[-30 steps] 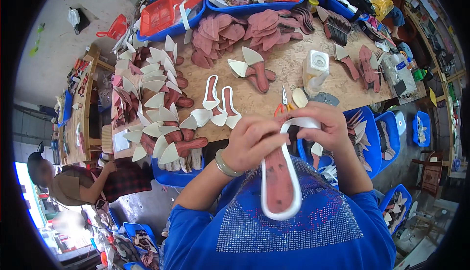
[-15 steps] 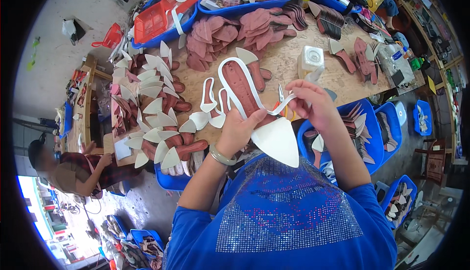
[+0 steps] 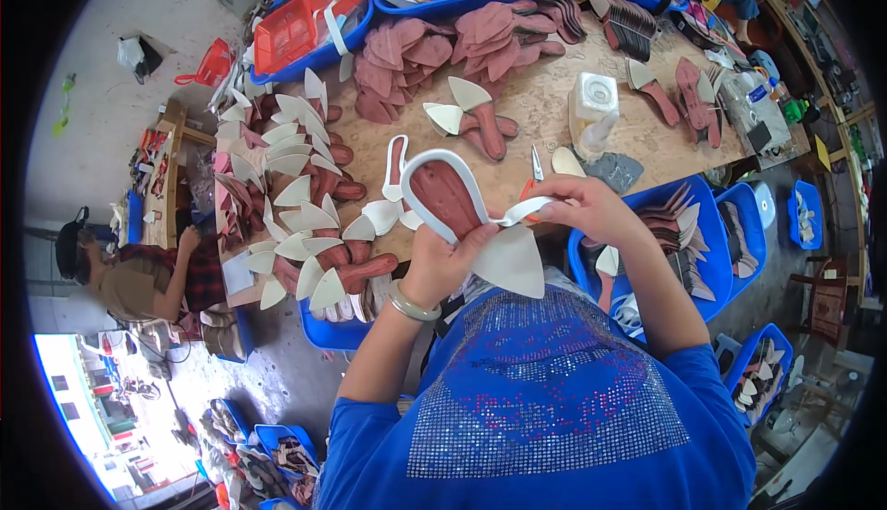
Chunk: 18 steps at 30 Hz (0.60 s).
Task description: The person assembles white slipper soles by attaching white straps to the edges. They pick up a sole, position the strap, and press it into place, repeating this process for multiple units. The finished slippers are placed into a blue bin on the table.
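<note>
My left hand (image 3: 442,265), with a bangle at its wrist, is closed around the middle of a shoe insole (image 3: 443,198) held over the table's near edge. The insole has a reddish-brown heel part and a pale pointed toe (image 3: 513,262). A white strip (image 3: 409,180) runs around the rim of the heel part. My right hand (image 3: 587,207) pinches the strip's free end to the right of the insole. Scissors with orange handles (image 3: 534,170) lie just beyond it. White-edged pieces (image 3: 395,163) lie partly hidden behind the insole.
Rows of similar insoles (image 3: 314,219) cover the table's left side. Reddish insole pieces (image 3: 402,57) are piled at the back. A translucent square bottle (image 3: 593,108) stands right of centre. Blue bins (image 3: 716,293) sit at the right. Another person (image 3: 139,284) is at the far left.
The insole has tilted, its heel end dropping toward me and looking shorter. My right hand has shifted slightly downward, and the strip's free length now lies closer to the insole.
</note>
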Motion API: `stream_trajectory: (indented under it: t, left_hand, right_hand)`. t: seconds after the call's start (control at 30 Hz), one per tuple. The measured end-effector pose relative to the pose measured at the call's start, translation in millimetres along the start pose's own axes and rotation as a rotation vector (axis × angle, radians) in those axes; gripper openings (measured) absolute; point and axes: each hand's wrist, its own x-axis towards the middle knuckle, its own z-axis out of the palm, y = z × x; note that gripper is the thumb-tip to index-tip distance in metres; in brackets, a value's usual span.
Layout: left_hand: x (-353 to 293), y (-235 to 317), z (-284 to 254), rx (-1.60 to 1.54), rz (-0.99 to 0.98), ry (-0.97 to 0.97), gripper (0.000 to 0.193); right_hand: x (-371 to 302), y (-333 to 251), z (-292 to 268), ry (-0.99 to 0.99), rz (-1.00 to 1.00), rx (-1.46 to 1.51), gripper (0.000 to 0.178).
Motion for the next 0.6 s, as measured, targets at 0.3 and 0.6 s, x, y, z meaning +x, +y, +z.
stream_trajectory:
  t: [0.3,0.6]
  left_hand:
    - [-21,-4,21,0.038,0.020,-0.005,0.018]
    - [-30,-6,48,0.198,0.128,0.065,0.011]
  right_hand:
    - [-13,21,31,-0.109,0.002,0.176,0.024]
    - [-33,48,42,0.123,-0.232,0.261,0.017]
